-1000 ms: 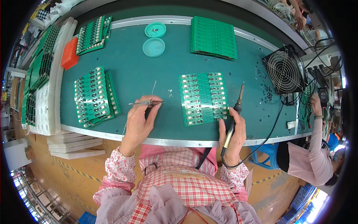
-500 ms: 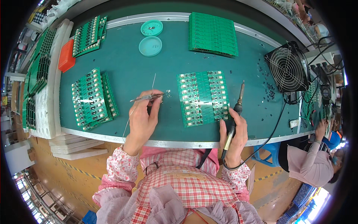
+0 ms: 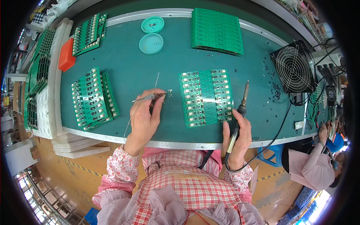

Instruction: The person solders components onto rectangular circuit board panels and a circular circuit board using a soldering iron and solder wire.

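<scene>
From where I'm standing, a stack of boards sits well left of the left hand, whose fingers pinch tweezers and a thin wire, tips just beside the pale bits; whether one's caught, I can't tell! Picking one up looks like the step. Right of those fingers lies the circuit board, near the fingertips of the right hand, which grips a soldering iron, tip apart from the board. Next calls, I'd judge, for a light, steady pinch

Single head-worn fisheye view, looking down past apron onto bench; left hand, right hand close below.
</scene>
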